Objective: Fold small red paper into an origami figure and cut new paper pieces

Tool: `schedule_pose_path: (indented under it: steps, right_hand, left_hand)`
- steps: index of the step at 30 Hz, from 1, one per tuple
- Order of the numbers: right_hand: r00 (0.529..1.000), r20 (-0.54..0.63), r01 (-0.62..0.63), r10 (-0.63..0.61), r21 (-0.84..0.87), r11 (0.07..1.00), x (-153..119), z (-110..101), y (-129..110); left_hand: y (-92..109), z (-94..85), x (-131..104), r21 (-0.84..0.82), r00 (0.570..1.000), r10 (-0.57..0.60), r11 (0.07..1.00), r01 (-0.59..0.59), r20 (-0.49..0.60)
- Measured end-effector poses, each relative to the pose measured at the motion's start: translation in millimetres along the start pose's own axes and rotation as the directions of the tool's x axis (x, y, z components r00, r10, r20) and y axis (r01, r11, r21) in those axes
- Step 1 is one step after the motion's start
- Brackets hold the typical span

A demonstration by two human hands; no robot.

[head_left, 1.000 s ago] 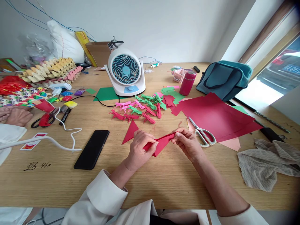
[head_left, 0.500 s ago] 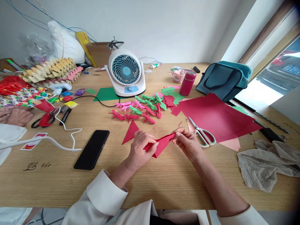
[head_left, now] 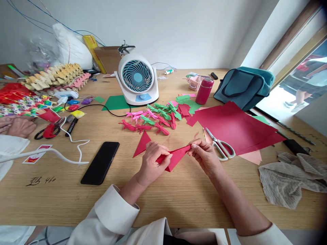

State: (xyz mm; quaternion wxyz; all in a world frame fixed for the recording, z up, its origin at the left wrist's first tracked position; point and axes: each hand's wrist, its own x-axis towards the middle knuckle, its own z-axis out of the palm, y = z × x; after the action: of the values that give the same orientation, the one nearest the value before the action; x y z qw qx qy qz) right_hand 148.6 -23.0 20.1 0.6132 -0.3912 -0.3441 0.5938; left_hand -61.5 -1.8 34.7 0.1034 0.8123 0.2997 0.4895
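Note:
A folded piece of red paper (head_left: 176, 159) is stretched between my two hands, just above the table. My left hand (head_left: 154, 161) pinches its left part between thumb and fingers. At its right tip, my right hand (head_left: 203, 156) grips it between thumb and fingertips. Behind my left hand lies a red paper triangle (head_left: 142, 144), partly covered by that hand. Farther back is a pile of small folded paper figures (head_left: 155, 117) in red, pink and green. White-handled scissors (head_left: 221, 145) rest right beside my right hand.
A black phone (head_left: 100, 163) lies left of my arms. Red paper sheets (head_left: 235, 126), a red flask (head_left: 204, 91) and a blue bag (head_left: 245, 86) are on the right, near a grey cloth (head_left: 286, 180). A fan (head_left: 138, 78) stands behind. Another person's hands (head_left: 20, 126) are at far left.
My hands and the red paper have barely moved. Outside the window at right, a person now shows where a car was seen before.

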Motion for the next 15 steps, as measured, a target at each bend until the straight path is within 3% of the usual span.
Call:
schedule_pose_path:
  steps: [15]
  right_hand:
    - [1.0,0.012,0.028,-0.028,0.011,1.0,0.7,-1.4,5.3]
  left_hand:
    - [-5.8,0.9,-0.4,-0.013,0.996,-0.086,0.996,0.087,0.021]
